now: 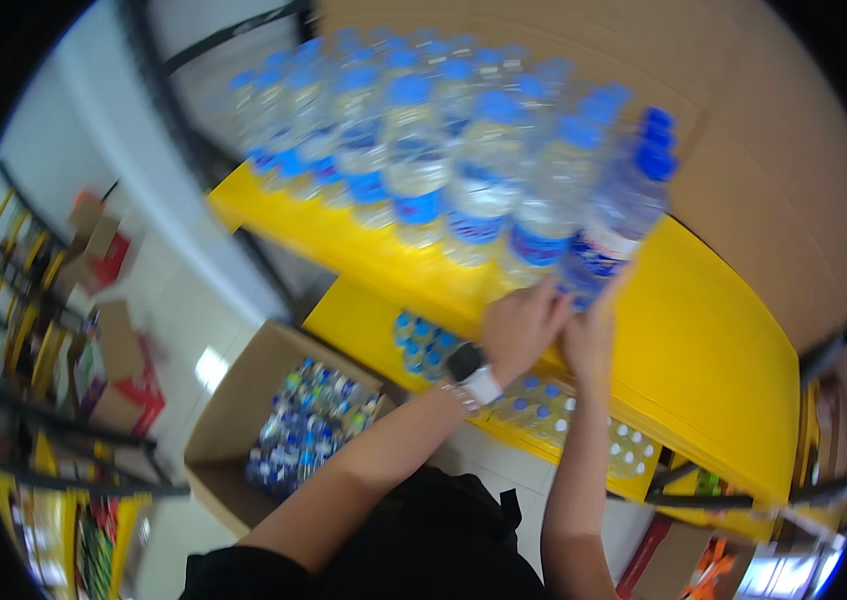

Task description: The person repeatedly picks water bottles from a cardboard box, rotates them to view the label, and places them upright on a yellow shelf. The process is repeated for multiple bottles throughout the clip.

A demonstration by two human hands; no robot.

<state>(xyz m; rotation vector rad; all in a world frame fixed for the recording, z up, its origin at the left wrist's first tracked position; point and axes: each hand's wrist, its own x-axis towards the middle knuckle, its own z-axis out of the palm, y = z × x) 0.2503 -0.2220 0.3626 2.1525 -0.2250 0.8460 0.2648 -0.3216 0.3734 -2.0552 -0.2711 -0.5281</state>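
Observation:
Clear plastic bottles with light-blue caps (408, 150) stand upright in close rows on a yellow shelf (708, 337). At their right end is a short row of bottles with darker blue caps; the front one (603, 240) bears a blue and white label. My left hand (522, 326), with a watch (468, 367) on the wrist, is by the base of this front bottle, its fingers bent. My right hand (592, 330) reaches up along the bottle's lower right side. A small blue piece (579, 303) shows between the hands. Blur and overlap hide the grip of both hands.
An open cardboard box (225, 427) full of small bottles stands on the floor at lower left. Below the yellow shelf, a lower shelf (356, 315) holds more bottles. Cardboard (768, 172) backs the upper shelf. Black rack posts and other boxes (120, 367) stand around.

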